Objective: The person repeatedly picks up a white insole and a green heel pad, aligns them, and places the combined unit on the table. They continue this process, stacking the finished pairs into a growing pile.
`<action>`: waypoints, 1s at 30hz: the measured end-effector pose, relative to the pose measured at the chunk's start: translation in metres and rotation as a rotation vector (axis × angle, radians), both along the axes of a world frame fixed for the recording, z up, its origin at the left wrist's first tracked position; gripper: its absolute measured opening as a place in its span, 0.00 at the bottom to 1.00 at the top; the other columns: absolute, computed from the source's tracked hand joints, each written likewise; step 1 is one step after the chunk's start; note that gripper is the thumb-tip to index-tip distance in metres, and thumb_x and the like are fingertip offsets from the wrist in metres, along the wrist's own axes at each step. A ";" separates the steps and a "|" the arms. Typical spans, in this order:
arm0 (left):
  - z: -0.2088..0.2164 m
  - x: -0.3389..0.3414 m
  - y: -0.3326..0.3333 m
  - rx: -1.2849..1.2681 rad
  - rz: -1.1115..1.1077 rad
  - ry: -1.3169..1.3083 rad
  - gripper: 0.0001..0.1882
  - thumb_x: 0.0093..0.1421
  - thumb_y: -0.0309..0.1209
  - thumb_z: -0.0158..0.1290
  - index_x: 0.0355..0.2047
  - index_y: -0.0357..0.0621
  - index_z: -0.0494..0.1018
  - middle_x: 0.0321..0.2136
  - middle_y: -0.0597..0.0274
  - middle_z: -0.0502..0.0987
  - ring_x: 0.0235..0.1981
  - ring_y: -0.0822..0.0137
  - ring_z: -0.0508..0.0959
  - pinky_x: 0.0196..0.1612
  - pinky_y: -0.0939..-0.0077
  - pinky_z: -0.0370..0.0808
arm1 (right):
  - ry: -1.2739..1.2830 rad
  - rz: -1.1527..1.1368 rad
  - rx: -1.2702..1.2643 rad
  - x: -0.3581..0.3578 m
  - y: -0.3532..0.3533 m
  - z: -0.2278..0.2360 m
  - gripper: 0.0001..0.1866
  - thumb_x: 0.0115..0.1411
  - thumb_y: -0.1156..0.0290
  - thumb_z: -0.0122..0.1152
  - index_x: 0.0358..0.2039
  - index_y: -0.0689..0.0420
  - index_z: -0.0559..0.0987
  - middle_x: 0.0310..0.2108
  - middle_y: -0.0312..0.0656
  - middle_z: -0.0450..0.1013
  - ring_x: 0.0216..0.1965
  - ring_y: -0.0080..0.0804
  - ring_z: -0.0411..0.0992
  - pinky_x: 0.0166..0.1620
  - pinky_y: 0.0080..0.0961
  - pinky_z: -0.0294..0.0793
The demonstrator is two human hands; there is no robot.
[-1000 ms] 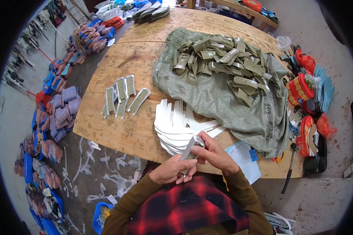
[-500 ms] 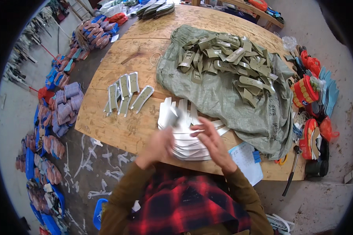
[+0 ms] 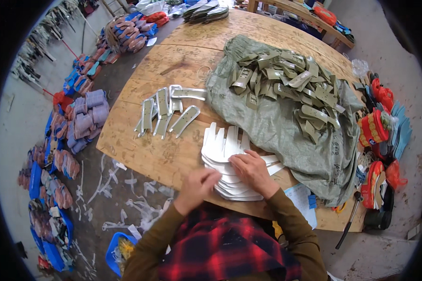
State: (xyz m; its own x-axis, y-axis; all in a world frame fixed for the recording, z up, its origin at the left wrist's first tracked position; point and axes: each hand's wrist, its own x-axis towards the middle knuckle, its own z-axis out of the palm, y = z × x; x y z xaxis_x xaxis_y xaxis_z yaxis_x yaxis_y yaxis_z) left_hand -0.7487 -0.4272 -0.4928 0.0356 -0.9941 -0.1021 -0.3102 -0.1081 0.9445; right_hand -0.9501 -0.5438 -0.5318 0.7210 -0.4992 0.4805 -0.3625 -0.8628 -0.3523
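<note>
A fanned stack of white shoe-sole-shaped pieces (image 3: 222, 150) lies at the near edge of the wooden table (image 3: 173, 61). My right hand (image 3: 252, 172) rests flat on top of the stack, fingers pressed on it. My left hand (image 3: 197, 186) is at the stack's near left edge, fingers curled against the lowest pieces; whether it grips one I cannot tell. Left of the stack lie several grey strap-like pieces (image 3: 166, 112) spread on the wood. Further back, a grey-green sack (image 3: 286, 126) carries a heap of olive-grey cut pieces (image 3: 286, 82).
Red and orange bundles (image 3: 375, 131) and blue pieces crowd the table's right end. A dark-handled tool (image 3: 349, 225) and a paper sheet (image 3: 302, 199) lie near the right front corner. Dark soles (image 3: 206, 11) sit at the far edge. Bundled shoe parts (image 3: 84, 117) and white scraps cover the floor on the left.
Both hands moved from the stack's near right edge up onto the stack; the right hand now lies flat on it and the left has shifted to its left edge.
</note>
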 end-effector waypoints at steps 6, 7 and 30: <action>0.012 -0.047 -0.006 0.303 0.098 1.143 0.31 0.70 0.48 0.39 0.60 0.33 0.59 0.48 0.47 0.74 0.44 0.56 0.80 0.35 0.72 0.82 | -0.121 0.051 -0.091 -0.016 0.012 0.067 0.12 0.52 0.74 0.58 0.39 0.56 0.77 0.40 0.40 0.76 0.43 0.37 0.76 0.49 0.39 0.73; 0.016 -0.044 -0.015 0.337 0.135 1.202 0.30 0.69 0.47 0.41 0.58 0.32 0.62 0.50 0.47 0.73 0.46 0.56 0.79 0.35 0.72 0.82 | -0.097 0.076 -0.109 -0.023 0.015 0.076 0.12 0.52 0.75 0.59 0.39 0.55 0.77 0.41 0.39 0.76 0.43 0.37 0.75 0.49 0.38 0.73; 0.021 -0.074 -0.027 0.397 0.064 1.714 0.19 0.70 0.38 0.41 0.55 0.38 0.63 0.61 0.47 0.62 0.64 0.48 0.61 0.66 0.52 0.63 | 0.240 -0.549 -0.025 -0.186 -0.104 0.021 0.25 0.48 0.79 0.59 0.49 0.51 0.69 0.43 0.45 0.69 0.47 0.49 0.70 0.43 0.43 0.72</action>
